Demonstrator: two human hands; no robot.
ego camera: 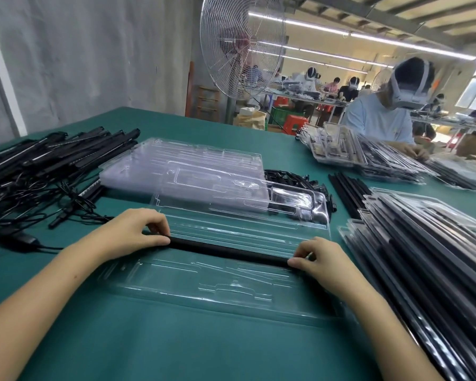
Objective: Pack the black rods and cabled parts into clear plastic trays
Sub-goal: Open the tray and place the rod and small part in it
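While the left hand [138, 232] pinches one end of the black rod [226, 250] w/ thumb & fingertips, the right hand [323, 261] pinches the other end the same way. Rod lies across the middle of the open clear tray [204, 284], over a long channel; can't tell if it's seated. To do it well: hold rod level, line it up w/ the groove, press both ends down evenly. Cabled parts [39, 174] lie left of the tray, empty trays [176, 160] behind it, packed trays [423, 257] to its right.
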